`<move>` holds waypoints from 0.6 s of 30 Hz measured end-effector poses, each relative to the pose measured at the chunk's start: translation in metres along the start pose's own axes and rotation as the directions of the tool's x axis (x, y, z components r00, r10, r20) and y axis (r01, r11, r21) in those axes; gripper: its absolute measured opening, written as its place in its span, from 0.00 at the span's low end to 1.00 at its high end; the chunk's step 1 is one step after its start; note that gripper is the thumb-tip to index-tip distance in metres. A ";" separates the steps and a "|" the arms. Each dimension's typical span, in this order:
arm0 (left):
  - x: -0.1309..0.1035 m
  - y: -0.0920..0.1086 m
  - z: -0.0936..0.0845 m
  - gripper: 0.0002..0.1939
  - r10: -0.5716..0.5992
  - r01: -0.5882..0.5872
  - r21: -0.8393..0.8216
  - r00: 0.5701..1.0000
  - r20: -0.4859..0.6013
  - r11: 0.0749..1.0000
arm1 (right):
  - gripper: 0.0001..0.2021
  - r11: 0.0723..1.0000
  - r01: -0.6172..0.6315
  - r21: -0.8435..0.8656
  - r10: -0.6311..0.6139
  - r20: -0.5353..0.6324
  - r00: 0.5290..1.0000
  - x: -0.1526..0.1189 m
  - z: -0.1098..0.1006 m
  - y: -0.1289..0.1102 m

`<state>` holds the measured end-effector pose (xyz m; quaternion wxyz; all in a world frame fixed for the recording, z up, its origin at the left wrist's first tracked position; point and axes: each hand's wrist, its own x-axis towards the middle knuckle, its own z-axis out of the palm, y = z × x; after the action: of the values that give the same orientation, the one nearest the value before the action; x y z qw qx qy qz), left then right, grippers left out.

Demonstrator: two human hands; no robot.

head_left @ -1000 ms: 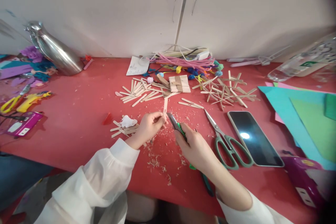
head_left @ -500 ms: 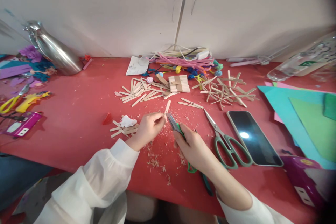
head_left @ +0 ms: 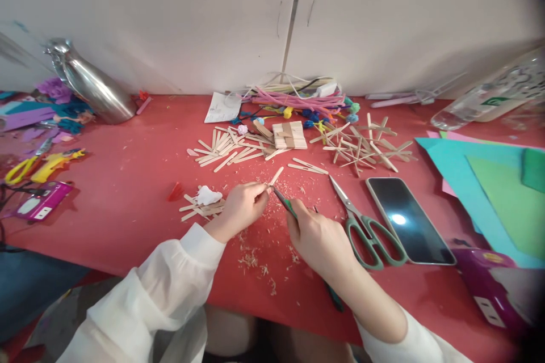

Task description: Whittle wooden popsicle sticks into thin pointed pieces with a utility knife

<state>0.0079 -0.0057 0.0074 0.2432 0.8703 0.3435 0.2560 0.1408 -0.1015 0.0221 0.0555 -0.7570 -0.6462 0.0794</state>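
Observation:
Between the thumb and fingers of my left hand [head_left: 246, 207] is a wooden craft stick [head_left: 276, 174], its free end pointing up and away to the right. My right hand [head_left: 317, 232] is closed around a green utility knife [head_left: 284, 202], whose blade tip meets or nearly meets the stick by my left fingertips. Most of the knife's handle is hidden in my palm. Wood shavings [head_left: 251, 261] lie scattered on the red table [head_left: 140, 198] under and around both hands.
Scissors [head_left: 368, 232] and a phone [head_left: 411, 221] lie right of my right hand. Loose craft sticks [head_left: 361, 147] and a bundled stack [head_left: 290, 135] are behind. White clay [head_left: 208, 195] sits on sticks at left. A steel jug [head_left: 96, 85] stands back left; coloured paper [head_left: 502, 198] lies right.
My right hand has turned the knife, so the blade now shows edge-on rather than flat. The craft stick leans further to the right. My left hand has hardly moved.

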 end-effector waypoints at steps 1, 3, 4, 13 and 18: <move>0.000 0.001 -0.001 0.15 -0.002 0.002 -0.003 1.000 0.012 1.000 | 0.10 1.000 0.003 -0.007 -0.003 -0.001 1.000 0.000 -0.001 0.001; 0.001 0.002 -0.003 0.14 -0.012 0.012 -0.006 0.999 0.034 1.000 | 0.11 1.000 0.007 -0.017 -0.007 -0.001 1.000 0.001 -0.003 0.002; 0.001 0.002 -0.005 0.13 -0.018 0.018 -0.004 0.999 0.042 1.000 | 0.11 1.000 0.009 -0.020 -0.009 0.000 1.000 0.001 -0.004 0.002; 0.002 -0.004 -0.011 0.14 -0.067 0.073 -0.034 0.987 0.147 0.997 | 0.11 0.997 0.009 0.079 -0.014 0.061 0.998 0.005 -0.011 0.012; 0.001 -0.002 -0.015 0.15 -0.099 0.112 -0.074 0.981 0.166 0.991 | 0.09 0.979 0.005 0.206 -0.027 0.101 0.995 0.006 -0.015 0.017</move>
<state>-0.0016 0.0004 0.0181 0.3195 0.8579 0.3573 0.1853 0.1610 -0.0976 0.0329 0.1005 -0.7369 -0.6426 0.1843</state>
